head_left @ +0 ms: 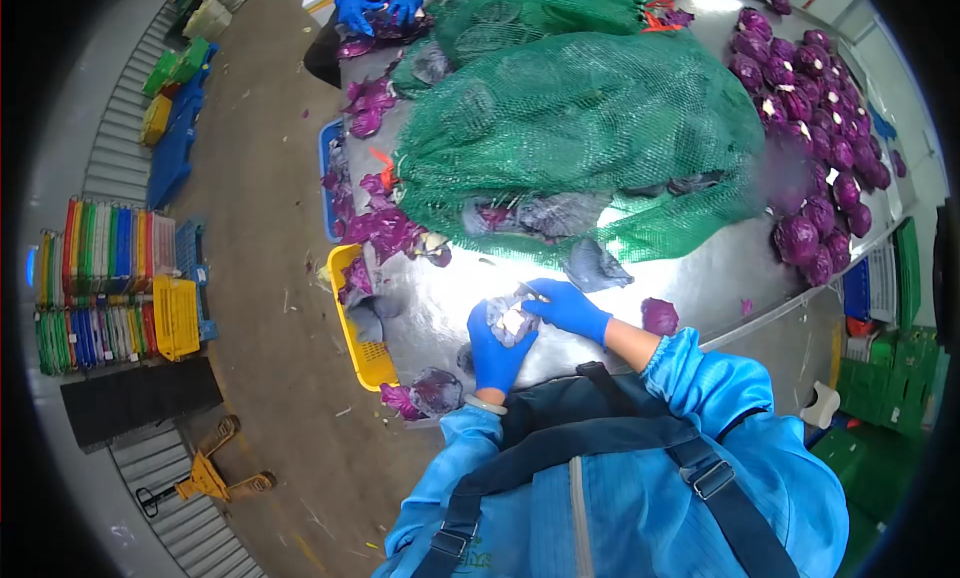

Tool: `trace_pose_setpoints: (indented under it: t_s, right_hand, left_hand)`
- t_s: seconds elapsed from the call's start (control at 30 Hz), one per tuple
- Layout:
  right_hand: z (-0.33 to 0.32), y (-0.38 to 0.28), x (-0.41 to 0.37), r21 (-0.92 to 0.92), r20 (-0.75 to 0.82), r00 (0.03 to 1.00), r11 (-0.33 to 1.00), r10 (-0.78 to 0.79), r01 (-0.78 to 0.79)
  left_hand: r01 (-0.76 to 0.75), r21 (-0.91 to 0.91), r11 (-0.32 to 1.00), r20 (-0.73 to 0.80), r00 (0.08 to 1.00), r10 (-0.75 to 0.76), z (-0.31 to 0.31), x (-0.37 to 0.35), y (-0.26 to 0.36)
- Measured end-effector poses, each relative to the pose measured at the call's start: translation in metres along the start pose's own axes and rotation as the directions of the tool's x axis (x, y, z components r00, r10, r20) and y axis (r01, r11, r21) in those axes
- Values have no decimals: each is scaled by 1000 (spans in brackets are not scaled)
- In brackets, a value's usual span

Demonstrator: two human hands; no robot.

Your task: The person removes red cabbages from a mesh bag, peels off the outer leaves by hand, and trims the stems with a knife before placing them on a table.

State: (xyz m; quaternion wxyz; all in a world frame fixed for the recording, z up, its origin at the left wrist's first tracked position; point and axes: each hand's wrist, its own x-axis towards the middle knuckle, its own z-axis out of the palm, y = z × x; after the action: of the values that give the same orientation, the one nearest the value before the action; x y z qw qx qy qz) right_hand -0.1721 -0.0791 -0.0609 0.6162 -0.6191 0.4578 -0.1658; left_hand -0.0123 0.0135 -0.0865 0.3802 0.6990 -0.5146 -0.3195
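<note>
In front of me, above the metal table [440, 308], my left hand [497, 356] in a blue glove is wrapped round a red cabbage [512, 323] whose pale cut stem faces up. My right hand [568, 308], also gloved, is closed at the cabbage's upper right side. A thin knife [530, 291] seems to stick out from its fingers, though glare hides most of the blade. A loose dull purple leaf [596, 265] lies just beyond my right hand, and a smaller purple piece [659, 316] sits to its right.
Green mesh sacks [590, 128] of cabbages fill the table's middle. Trimmed cabbages [815, 128] are heaped at the right. A yellow basket [372, 363] and a blue basket [330, 183] with leaves stand along the left edge. Another person's gloved hands [380, 6] work at the far left.
</note>
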Motion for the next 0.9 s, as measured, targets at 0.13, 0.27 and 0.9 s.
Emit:
trace_pose_setpoints:
  t_s: [0.13, 0.27, 0.9]
  right_hand:
    - [17, 28, -14, -308, -156, 952, 929, -264, 207]
    - [19, 14, -5, -398, -214, 967, 916, -139, 44]
    - [-37, -17, -13, -538, -190, 947, 834, -259, 120]
  left_hand:
    - [146, -33, 989, 88, 986, -143, -8, 1, 33]
    - [-27, 126, 992, -7, 1000, 28, 8, 3, 13]
    - [151, -552, 820, 321, 946, 42, -65, 0, 17]
